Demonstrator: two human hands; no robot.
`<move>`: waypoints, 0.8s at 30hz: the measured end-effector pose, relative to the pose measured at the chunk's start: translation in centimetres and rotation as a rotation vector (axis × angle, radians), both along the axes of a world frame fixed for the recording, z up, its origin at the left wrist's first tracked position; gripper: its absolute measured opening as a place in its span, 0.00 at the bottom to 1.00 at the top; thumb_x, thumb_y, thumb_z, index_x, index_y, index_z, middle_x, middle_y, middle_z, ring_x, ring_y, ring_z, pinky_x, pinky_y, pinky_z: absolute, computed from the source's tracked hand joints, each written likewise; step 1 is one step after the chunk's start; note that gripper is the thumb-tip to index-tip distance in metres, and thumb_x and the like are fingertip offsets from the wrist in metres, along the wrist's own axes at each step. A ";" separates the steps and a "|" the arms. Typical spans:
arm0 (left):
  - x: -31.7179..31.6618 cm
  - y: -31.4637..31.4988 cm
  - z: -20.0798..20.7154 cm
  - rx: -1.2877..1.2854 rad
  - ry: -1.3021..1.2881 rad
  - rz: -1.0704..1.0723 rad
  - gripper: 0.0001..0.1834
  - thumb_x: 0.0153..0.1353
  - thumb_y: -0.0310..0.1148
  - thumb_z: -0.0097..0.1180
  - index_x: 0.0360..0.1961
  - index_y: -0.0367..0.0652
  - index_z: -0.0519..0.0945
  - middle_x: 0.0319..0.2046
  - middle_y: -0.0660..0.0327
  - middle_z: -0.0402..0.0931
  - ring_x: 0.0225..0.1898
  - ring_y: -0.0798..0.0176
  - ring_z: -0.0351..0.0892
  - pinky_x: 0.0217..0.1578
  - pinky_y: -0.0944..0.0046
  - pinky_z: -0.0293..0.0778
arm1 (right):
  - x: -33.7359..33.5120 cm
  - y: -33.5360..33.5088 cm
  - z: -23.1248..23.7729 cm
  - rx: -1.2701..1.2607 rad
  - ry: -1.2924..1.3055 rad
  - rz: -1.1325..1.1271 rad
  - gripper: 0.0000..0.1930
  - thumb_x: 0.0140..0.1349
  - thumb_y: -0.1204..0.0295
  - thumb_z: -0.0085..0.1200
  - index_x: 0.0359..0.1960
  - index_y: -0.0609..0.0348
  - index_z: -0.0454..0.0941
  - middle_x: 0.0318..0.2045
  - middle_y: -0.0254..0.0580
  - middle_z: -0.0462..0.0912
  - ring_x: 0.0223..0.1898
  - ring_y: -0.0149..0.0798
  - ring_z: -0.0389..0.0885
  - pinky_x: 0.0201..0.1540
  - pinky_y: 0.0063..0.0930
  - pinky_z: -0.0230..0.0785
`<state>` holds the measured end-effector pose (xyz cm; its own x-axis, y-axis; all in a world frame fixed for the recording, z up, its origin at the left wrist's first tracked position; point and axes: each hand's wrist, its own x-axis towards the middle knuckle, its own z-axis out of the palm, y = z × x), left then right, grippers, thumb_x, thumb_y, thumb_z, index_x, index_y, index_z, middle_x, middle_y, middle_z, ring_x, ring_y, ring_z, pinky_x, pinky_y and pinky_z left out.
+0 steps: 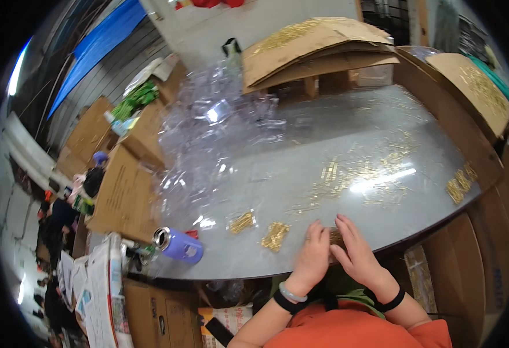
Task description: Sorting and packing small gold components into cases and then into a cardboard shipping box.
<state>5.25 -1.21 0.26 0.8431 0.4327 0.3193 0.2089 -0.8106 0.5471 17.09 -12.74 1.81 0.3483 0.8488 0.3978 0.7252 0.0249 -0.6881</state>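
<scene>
At the near edge of the table, my left hand (313, 253) and my right hand (357, 255) face each other with fingers mostly straight. Between them sits a small bundle of thin gold pins (336, 236), cupped from both sides and partly hidden by my fingers. Left of my left hand lies a loose heap of gold pins (275, 236). Farther left, another small pile of pins (242, 223) rests on or in a clear plastic piece. Many scattered gold pins (347, 174) spread over the grey tabletop (277, 174) beyond my hands.
Clear plastic boxes (208, 110) heap up at the table's far left. A purple bottle (180, 246) stands near the left edge. Bent cardboard (301, 49) bearing pins covers the back. More gold bundles (461, 183) lie at the right edge. Cardboard boxes (128, 194) border the left side.
</scene>
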 end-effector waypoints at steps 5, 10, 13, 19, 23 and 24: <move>0.3 0.1 -1.6 -0.005 -0.142 -0.004 0.23 0.61 0.20 0.57 0.58 0.31 0.69 0.59 0.38 0.65 0.65 0.33 0.65 0.63 0.46 0.68 | 0.7 1.2 -1.6 0.020 -0.130 -0.083 0.18 0.59 0.82 0.57 0.53 0.65 0.76 0.55 0.53 0.77 0.58 0.60 0.74 0.60 0.47 0.70; -0.2 0.4 -2.1 0.015 -0.097 -0.064 0.22 0.67 0.22 0.49 0.61 0.28 0.66 0.62 0.33 0.61 0.67 0.30 0.60 0.68 0.44 0.63 | 0.7 0.9 -1.1 0.005 -0.124 -0.058 0.20 0.62 0.83 0.53 0.56 0.67 0.71 0.59 0.59 0.72 0.60 0.63 0.71 0.62 0.48 0.68; -0.1 0.2 -2.3 0.094 -0.060 -0.035 0.27 0.67 0.22 0.46 0.67 0.26 0.60 0.64 0.32 0.59 0.68 0.30 0.59 0.69 0.45 0.62 | -0.2 1.1 -1.0 0.033 -0.022 -0.027 0.25 0.65 0.83 0.50 0.65 0.68 0.64 0.66 0.64 0.66 0.66 0.65 0.66 0.68 0.48 0.62; -0.1 0.3 -2.0 -0.004 -0.072 -0.042 0.42 0.66 0.20 0.50 0.76 0.29 0.43 0.64 0.34 0.63 0.65 0.32 0.65 0.66 0.46 0.65 | 0.6 0.9 -1.7 0.047 0.238 -0.043 0.32 0.66 0.82 0.49 0.72 0.69 0.54 0.68 0.67 0.63 0.70 0.63 0.62 0.71 0.47 0.58; -0.2 0.3 -1.6 0.001 -0.066 -0.058 0.42 0.66 0.20 0.47 0.76 0.28 0.40 0.65 0.32 0.61 0.66 0.31 0.64 0.66 0.46 0.64 | 1.4 0.2 0.0 0.021 -0.057 0.001 0.24 0.67 0.78 0.49 0.65 0.69 0.66 0.65 0.62 0.69 0.67 0.61 0.67 0.69 0.47 0.61; -0.2 0.2 -1.5 0.010 -0.064 -0.048 0.41 0.65 0.20 0.46 0.76 0.27 0.41 0.66 0.33 0.60 0.67 0.31 0.62 0.67 0.46 0.63 | 1.0 0.6 0.2 0.025 -0.191 0.010 0.21 0.66 0.79 0.50 0.61 0.68 0.71 0.63 0.59 0.72 0.66 0.59 0.70 0.69 0.48 0.63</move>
